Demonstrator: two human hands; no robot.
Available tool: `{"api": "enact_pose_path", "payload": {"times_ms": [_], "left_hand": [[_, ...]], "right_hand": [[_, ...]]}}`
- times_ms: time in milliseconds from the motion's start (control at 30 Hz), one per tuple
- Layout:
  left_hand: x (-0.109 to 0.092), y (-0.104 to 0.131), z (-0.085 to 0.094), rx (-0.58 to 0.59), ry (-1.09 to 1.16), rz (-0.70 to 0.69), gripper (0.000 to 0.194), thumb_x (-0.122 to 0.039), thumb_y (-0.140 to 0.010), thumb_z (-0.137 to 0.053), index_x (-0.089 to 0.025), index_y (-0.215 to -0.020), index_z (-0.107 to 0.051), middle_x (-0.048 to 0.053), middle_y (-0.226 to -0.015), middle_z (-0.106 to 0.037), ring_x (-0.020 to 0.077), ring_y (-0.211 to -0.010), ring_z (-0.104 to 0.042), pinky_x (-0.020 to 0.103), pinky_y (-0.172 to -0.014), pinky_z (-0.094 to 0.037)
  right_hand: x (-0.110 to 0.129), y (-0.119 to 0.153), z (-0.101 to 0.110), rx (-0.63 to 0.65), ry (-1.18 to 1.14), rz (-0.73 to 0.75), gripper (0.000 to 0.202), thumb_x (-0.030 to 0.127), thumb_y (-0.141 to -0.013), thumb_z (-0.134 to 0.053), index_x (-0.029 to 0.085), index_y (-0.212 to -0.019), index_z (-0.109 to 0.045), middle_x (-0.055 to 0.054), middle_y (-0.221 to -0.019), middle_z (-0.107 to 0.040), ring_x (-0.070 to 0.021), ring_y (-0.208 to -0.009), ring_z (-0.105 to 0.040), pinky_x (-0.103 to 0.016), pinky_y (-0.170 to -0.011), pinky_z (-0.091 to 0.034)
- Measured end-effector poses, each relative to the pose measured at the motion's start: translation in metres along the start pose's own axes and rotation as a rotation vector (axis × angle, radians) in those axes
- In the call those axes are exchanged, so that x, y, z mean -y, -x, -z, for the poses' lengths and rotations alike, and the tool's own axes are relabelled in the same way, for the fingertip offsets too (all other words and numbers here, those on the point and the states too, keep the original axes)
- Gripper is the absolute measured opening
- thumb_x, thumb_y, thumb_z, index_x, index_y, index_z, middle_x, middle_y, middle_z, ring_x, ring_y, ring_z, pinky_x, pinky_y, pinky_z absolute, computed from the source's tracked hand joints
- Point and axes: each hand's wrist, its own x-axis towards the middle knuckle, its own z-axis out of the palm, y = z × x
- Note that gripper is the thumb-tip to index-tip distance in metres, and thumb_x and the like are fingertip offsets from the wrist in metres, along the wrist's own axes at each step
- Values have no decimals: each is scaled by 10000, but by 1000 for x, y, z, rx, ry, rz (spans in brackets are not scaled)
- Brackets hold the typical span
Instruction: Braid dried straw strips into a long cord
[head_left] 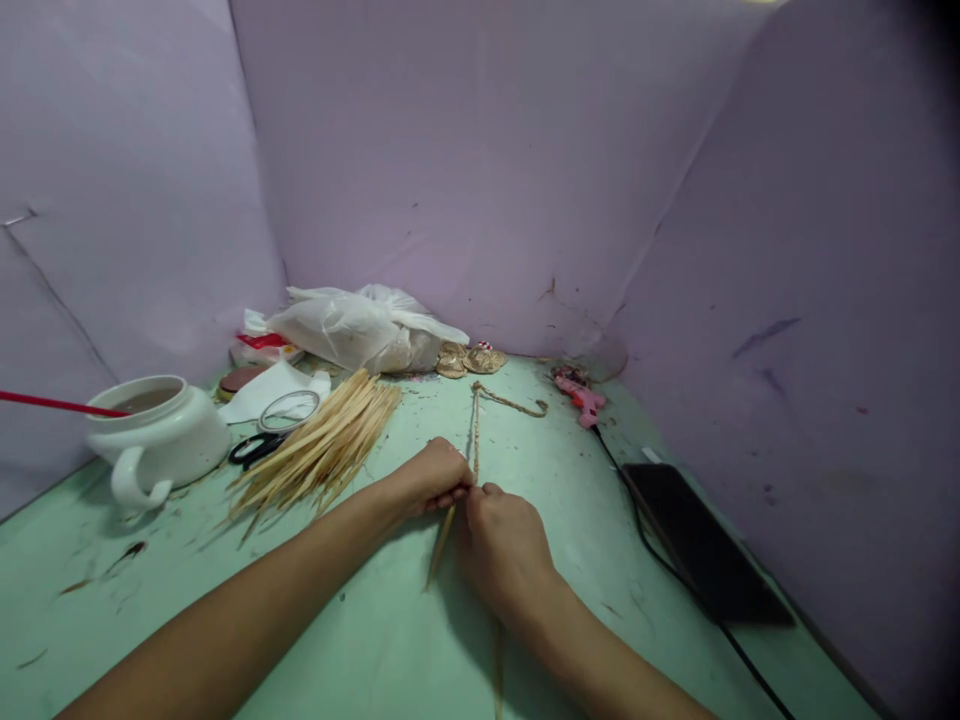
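Observation:
A thin twisted straw cord [476, 425] runs away from my hands over the green table, bends sharply near the back and ends in a small hook to the right. My left hand [439, 474] is closed in a pinch on its near end. Right beside it, my right hand [501, 530] also grips the cord, thumb on top. Loose straw strands [441, 548] come out below my fingers, one toward the front edge. The fingertips partly hide the gripped spot. Left of my hands lies a bundle of flat dry straw strips [330, 440].
At left stand a white teapot [176, 440] with a red stick in it, black-handled scissors [255, 450] and a ring of clear tape [289, 410]. A plastic bag [360, 325] and coiled straw pieces [469, 360] lie behind. A pink glue gun [581, 400] and a dark flat device [705, 540] are right.

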Motion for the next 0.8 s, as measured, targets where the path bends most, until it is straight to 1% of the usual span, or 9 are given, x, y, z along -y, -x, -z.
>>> {"api": "enact_pose_path", "payload": {"times_ms": [100, 200, 267, 333, 367, 467, 567, 700, 800], "left_hand": [[0, -1, 3, -2, -4, -51, 92, -88, -490, -431, -140, -415, -417, -59, -290, -284, 44, -281, -241, 198, -323, -144], [1, -5, 6, 30, 4, -91, 84, -55, -468, -423, -127, -425, -430, -56, -313, -309, 36, -308, -253, 190, -339, -166], [3, -8, 10, 76, 5, -128, 65, -70, -476, -449, -125, -442, -440, -56, -330, -326, 35, -316, -262, 190, -343, -172], [7, -11, 15, 123, -15, -137, 43, -125, -505, -489, -127, -473, -461, -56, -341, -336, 38, -306, -255, 195, -335, -162], [9, -13, 17, 140, -29, -126, 57, -161, -521, -504, -129, -489, -470, -57, -346, -341, 38, -299, -248, 197, -330, -155], [13, -15, 20, 152, -50, -106, 101, -226, -550, -506, -139, -512, -469, -58, -361, -350, 38, -290, -236, 198, -320, -145], [12, -13, 17, 165, -28, -139, 77, -206, -546, -473, -150, -501, -447, -62, -352, -332, 40, -286, -230, 196, -316, -141], [9, -9, 13, 180, -78, -146, 46, -169, -532, -450, -147, -492, -453, -62, -331, -317, 47, -286, -240, 195, -325, -150], [10, -10, 12, 141, -189, -182, 70, -176, -543, -443, -145, -483, -463, -50, -333, -340, 56, -306, -267, 198, -342, -183]], "right_hand": [[5, 6, 1, 10, -27, 18, 280, 117, -678, -443, 107, -901, -612, -119, -788, -642, -182, -598, -576, -265, -478, -261], [-1, 6, 8, -16, -199, 40, 170, 266, -695, -503, 157, -658, -629, -72, -612, -624, -152, -511, -524, -259, -464, -235], [-13, 0, 15, -135, -372, -23, 292, 381, -708, -502, 171, -522, -582, -42, -485, -558, -128, -473, -476, -250, -462, -232], [-27, -10, 19, -305, -579, -169, 328, 423, -723, -476, 167, -542, -573, -34, -491, -535, -126, -507, -471, -237, -472, -263], [-33, -16, 20, -297, -716, -225, 320, 420, -731, -465, 160, -583, -579, -35, -519, -539, -128, -534, -483, -229, -480, -288], [-41, -29, 12, 85, -1243, -351, 229, 333, -711, -486, 131, -634, -561, -30, -542, -529, -115, -526, -494, -216, -482, -352], [-37, -33, 2, 359, -1483, -327, 130, 246, -665, -523, 124, -624, -542, 3, -487, -483, -76, -430, -429, -194, -421, -320], [-35, -33, -5, 291, -1265, -380, 149, 216, -649, -517, 128, -529, -523, 64, -360, -351, -27, -313, -216, -193, -347, -123], [-39, -36, -11, 214, -1106, -363, 162, 216, -625, -532, 132, -486, -528, 70, -332, -333, -24, -314, -193, -206, -362, -119]]}}
